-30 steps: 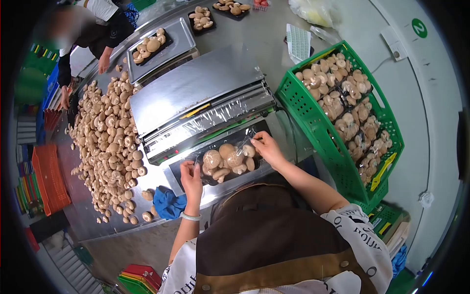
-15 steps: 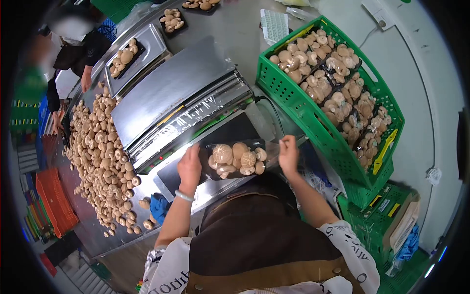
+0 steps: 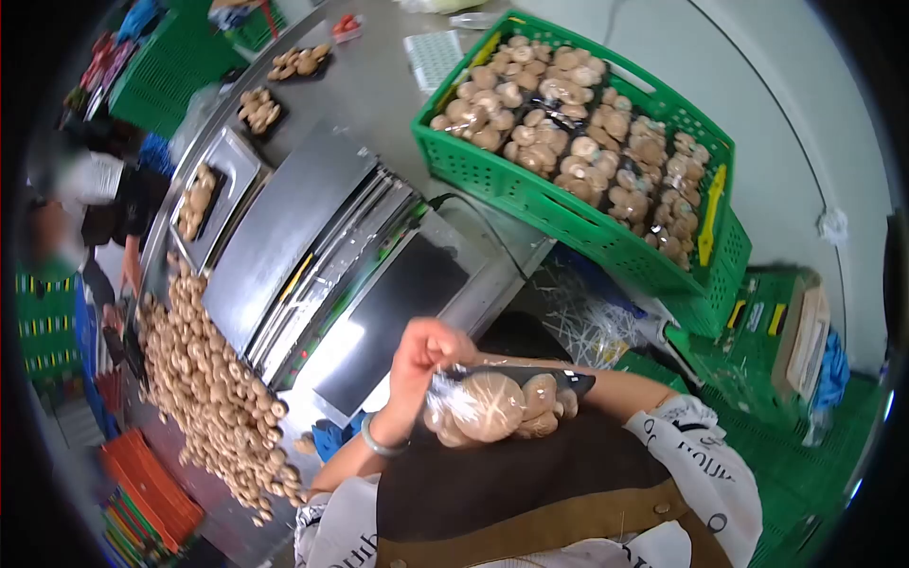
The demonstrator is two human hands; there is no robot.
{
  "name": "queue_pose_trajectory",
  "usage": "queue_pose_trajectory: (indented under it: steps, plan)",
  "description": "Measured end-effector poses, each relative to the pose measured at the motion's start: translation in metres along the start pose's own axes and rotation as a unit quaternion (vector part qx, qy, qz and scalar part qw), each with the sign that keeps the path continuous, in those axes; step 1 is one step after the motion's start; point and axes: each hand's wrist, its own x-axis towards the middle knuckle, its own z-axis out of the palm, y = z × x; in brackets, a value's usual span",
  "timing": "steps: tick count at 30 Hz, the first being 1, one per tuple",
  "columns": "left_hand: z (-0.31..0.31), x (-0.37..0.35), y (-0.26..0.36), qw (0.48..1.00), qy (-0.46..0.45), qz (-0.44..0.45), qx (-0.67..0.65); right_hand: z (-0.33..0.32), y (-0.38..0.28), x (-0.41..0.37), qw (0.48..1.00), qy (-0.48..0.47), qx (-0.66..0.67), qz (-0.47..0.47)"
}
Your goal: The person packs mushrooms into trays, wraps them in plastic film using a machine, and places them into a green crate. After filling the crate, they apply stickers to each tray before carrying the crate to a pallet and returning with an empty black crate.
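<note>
A black tray of mushrooms under clear film (image 3: pixel 492 407) is raised close in front of the brown apron, slightly tilted. My left hand (image 3: pixel 431 352) is closed at the film on the tray's upper left end. My right forearm reaches in behind the tray; the right hand is hidden behind the pack and film. Beyond my left hand lies the wrapping machine (image 3: pixel 294 237), its dark plate (image 3: pixel 393 317) bare.
A green crate (image 3: pixel 568 222) of wrapped mushroom trays stands at the upper right. Loose mushrooms (image 3: pixel 213 379) are heaped at the left. A co-worker's hand (image 3: pixel 130 265) is beside the heap. Filled trays (image 3: pixel 258 111) lie beyond the machine, and a blue cloth (image 3: pixel 331 438) near my left wrist.
The wrapped tray has come up off the machine toward the body. My left hand moved right and up with it, and my right hand went behind the tray. The view has turned.
</note>
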Motion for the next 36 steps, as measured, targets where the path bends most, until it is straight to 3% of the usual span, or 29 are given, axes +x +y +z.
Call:
queue_pose_trajectory:
  steps: [1,2,3,4,5,7,9,11,12,13,14,15,16,17,18,20,21,23,27,31,33,34,36]
  plan:
    - [-0.015,-0.009,-0.002,0.995,-0.059,-0.037,0.070,-0.009,-0.009,0.008,0.997,0.015,-0.076,0.012]
    - [-0.019,-0.027,0.003,0.981,-0.022,-0.189,-0.029,-0.019,-0.026,0.010,0.979,0.041,-0.192,0.059]
    - [-0.007,-0.019,0.005,0.962,-0.021,-0.265,-0.064,-0.034,-0.055,0.008,0.909,0.069,-0.373,0.174]
    - [0.004,-0.011,0.007,0.935,-0.014,-0.340,-0.098,-0.041,-0.085,-0.002,0.839,0.123,-0.456,0.272]
    - [0.025,0.008,0.001,0.936,-0.044,-0.342,-0.076,-0.040,-0.117,-0.019,0.831,0.195,-0.444,0.271]
    - [0.027,0.021,0.000,0.939,-0.102,-0.322,0.064,-0.011,-0.155,-0.042,0.909,0.211,-0.357,0.036]
    - [0.018,0.018,0.003,0.933,-0.129,-0.295,0.162,0.026,-0.166,-0.028,0.853,0.069,-0.513,-0.065]
    - [-0.003,0.022,0.009,0.915,-0.163,-0.254,0.267,0.024,-0.152,-0.019,0.820,0.097,-0.561,-0.065]
    - [-0.014,0.026,0.009,0.902,-0.180,-0.229,0.319,0.017,-0.170,-0.018,0.870,0.101,-0.479,0.061]
    - [-0.038,0.028,-0.011,0.904,-0.144,-0.196,0.352,-0.007,-0.171,-0.020,0.893,0.132,-0.423,0.076]
    - [-0.062,0.031,-0.032,0.902,-0.107,-0.165,0.385,-0.033,-0.162,-0.028,0.875,0.189,-0.446,-0.012]
    - [-0.047,0.061,-0.036,0.882,-0.054,-0.160,0.440,-0.060,-0.154,-0.039,0.868,0.277,-0.409,-0.056]
    - [-0.031,0.092,-0.040,0.857,0.000,-0.161,0.490,-0.072,-0.164,-0.055,0.893,0.370,-0.245,-0.079]
    - [-0.013,0.123,-0.035,0.899,0.080,-0.189,0.387,-0.094,-0.166,-0.067,0.839,0.480,-0.204,-0.153]
    - [-0.004,0.154,-0.026,0.880,0.037,-0.159,0.446,-0.125,-0.172,-0.083,0.831,0.504,-0.060,-0.227]
    - [-0.015,0.213,-0.034,0.819,-0.022,0.000,0.574,-0.166,-0.196,-0.113,0.747,0.606,0.026,-0.271]
    - [-0.007,0.245,-0.033,0.783,-0.051,0.027,0.619,-0.188,-0.205,-0.124,0.692,0.664,-0.047,-0.281]
    - [-0.001,0.311,-0.050,0.701,-0.129,0.150,0.686,-0.226,-0.224,-0.142,0.635,0.715,-0.101,-0.275]
    - [0.004,0.422,-0.099,0.566,-0.245,0.254,0.745,-0.291,-0.243,-0.150,0.590,0.744,-0.118,-0.291]
    - [-0.018,0.485,-0.147,0.485,-0.272,0.226,0.800,-0.338,-0.251,-0.135,0.578,0.763,-0.127,-0.260]
    - [-0.034,0.496,-0.159,0.460,-0.283,0.154,0.828,-0.360,-0.246,-0.121,0.518,0.807,-0.240,-0.149]
    - [-0.039,0.500,-0.163,0.440,-0.287,0.129,0.841,-0.360,-0.243,-0.118,0.525,0.770,-0.349,-0.100]
    - [-0.044,0.502,-0.166,0.445,-0.292,0.114,0.839,-0.365,-0.234,-0.117,0.399,0.796,-0.453,-0.040]
